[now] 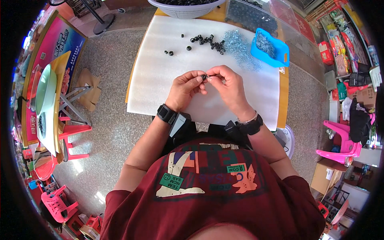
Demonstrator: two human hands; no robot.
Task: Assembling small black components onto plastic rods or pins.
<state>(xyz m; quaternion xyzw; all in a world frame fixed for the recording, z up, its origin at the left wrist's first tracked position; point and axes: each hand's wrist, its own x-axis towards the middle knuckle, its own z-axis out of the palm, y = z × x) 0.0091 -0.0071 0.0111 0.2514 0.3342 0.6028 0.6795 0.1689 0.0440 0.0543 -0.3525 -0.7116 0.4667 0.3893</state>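
Observation:
Over the white sheet [160, 76], my two hands meet at a small black round part [204, 77]. My left hand [186, 86] pinches it between thumb and fingertips. My right hand [228, 84] is closed right beside it, thumb and forefinger pressed together at the part's right side; whatever is between them is too small to make out. Beyond my hands lie several loose black round parts [207, 40], a few of them scattered to the left. To their right spreads a heap of tiny shiny bluish pieces [238, 46]. A blue plastic basket [283, 56] holds more of these pieces.
A pale purple basket [180, 12] full of black parts stands at the table's far edge, beside a clear bin [250, 18] of dark parts. The wooden table edge [283, 100] shows at right. Pink chair [340, 140] and stocked shelves stand right; a green basin [46, 88] stands left.

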